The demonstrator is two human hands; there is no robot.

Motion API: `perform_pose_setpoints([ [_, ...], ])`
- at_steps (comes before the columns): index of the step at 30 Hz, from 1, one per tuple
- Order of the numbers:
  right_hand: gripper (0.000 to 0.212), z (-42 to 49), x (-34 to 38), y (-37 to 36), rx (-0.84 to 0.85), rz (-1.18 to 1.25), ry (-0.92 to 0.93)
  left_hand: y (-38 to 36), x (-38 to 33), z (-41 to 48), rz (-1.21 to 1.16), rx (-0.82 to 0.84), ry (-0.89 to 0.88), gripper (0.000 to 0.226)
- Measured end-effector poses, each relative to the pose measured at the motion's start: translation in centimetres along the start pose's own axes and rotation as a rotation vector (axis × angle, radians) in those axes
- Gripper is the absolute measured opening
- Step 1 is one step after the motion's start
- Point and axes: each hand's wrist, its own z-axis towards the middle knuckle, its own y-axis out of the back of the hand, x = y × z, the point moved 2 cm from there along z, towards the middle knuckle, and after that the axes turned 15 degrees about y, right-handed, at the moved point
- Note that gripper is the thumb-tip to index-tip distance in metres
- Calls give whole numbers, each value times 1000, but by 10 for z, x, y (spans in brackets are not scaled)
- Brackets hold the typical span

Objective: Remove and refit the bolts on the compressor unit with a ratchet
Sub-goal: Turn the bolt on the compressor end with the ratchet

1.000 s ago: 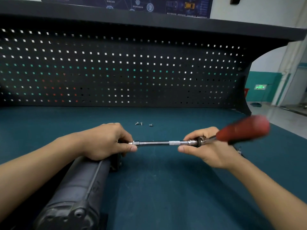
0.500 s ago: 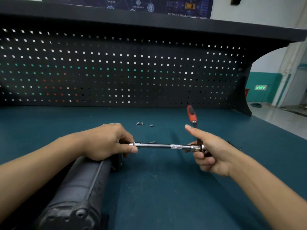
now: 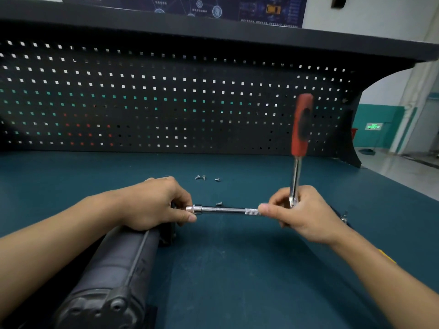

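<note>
My left hand sits over the far end of the dark, cast, cylindrical compressor unit. Its fingers pinch the socket end of a smooth chrome extension bar, which spans the gap to my right hand. That hand curls round the head of the one ratchet, fingertips on the bar's knurled band. The red handle stands upright above the knuckles, blurred. I count four small silver bolts on the teal mat: three beyond the hands, one just behind the bar between them.
</note>
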Motion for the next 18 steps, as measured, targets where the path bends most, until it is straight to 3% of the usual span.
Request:
perform_pose_setpoints([
  [3, 39, -2, -2, 1, 60, -48, 44, 0, 0, 0, -2, -15, -3, 29],
  [9, 22, -3, -6, -1, -6, -143, 143, -1, 1, 0, -14, -22, -20, 27],
  [13, 23, -1, -3, 0, 16, -458, 273, 1, -1, -4, -21, 9, -46, 56],
  [15, 22, 0, -2, 0, -30, -441, 304, 2, -1, -5, -11, 23, -52, 63],
  [18, 18, 0, -4, 1, -14, -324, 194, 2, 0, -4, -17, 32, -45, 61],
])
